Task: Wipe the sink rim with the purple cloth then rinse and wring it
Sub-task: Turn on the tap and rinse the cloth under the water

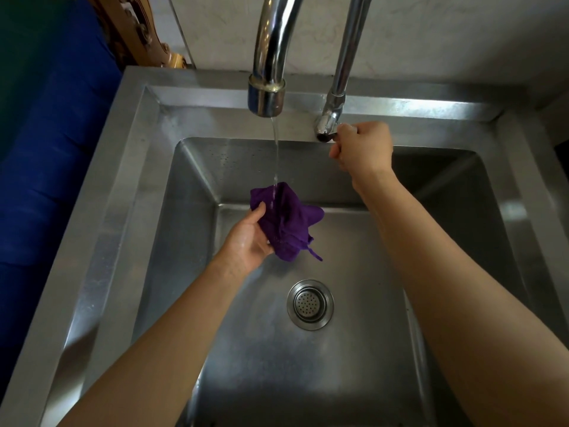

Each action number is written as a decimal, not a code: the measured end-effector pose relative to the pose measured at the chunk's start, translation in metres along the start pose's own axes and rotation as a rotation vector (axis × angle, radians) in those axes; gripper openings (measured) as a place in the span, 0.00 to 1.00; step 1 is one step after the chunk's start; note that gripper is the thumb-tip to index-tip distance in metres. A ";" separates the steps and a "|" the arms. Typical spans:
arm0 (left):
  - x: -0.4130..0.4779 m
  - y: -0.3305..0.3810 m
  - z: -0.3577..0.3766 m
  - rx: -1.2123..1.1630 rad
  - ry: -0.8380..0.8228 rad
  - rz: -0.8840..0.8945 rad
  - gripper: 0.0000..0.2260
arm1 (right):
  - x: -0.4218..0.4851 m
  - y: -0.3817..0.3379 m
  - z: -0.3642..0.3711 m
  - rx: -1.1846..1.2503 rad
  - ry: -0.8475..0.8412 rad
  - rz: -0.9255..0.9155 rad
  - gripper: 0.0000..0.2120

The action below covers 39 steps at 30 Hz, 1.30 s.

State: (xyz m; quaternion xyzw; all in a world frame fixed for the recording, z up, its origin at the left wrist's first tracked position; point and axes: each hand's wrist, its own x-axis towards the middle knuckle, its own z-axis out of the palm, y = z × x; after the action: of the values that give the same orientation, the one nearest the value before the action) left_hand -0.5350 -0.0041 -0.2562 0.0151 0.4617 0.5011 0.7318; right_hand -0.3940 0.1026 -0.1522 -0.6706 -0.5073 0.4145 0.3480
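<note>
**Rinsing the purple cloth under a thin stream of tap water**

Seen from above, a person's two bare arms reach into a square steel sink (pixel 101 229). The step in hand looks like the rinse: the wiping of the rim seems finished, and the wringing is not yet begun.

The left hand (pixel 248 238) is held over the middle of the basin, palm turned up and to the right, thumb pointing to the far side. Its grip is closed on the purple cloth (pixel 284 224), which sits bunched in a loose wad with one thin strand hanging from its near right corner. The cloth is held clear of the basin floor, directly under the wide chrome spout (pixel 266 94). A narrow stream of water (pixel 275 155) falls from the spout and lands on the far part of the cloth.

The right hand (pixel 363 147) is stretched to the far rim, fingers curled into a narrow grip at the small dark tap handle (pixel 326 137) at the foot of a second, thinner chrome pipe (pixel 348 57). The handle is mostly hidden by the hand, so whether it is pinched or only touched is hard to say.

The round drain strainer (pixel 310 304) lies on the basin floor, near and right of the cloth.

Next, the cloth probably needs turning so the water reaches all of it; then the right hand must shut off the tap and join the left to twist the cloth.
</note>
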 end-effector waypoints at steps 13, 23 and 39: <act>0.001 -0.001 -0.010 0.040 -0.011 -0.013 0.20 | 0.003 0.003 0.001 -0.052 0.019 -0.043 0.21; 0.006 -0.004 -0.006 0.098 -0.014 0.000 0.13 | -0.023 0.070 0.012 0.092 -0.213 0.396 0.34; 0.041 -0.014 0.006 0.100 0.321 0.118 0.15 | -0.065 0.078 0.069 -0.378 -0.278 -0.117 0.19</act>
State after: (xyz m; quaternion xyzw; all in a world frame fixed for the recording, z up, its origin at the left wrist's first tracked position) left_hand -0.5173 0.0224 -0.2869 -0.0018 0.5953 0.5155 0.6163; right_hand -0.4357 0.0239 -0.2374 -0.6298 -0.6569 0.3795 0.1669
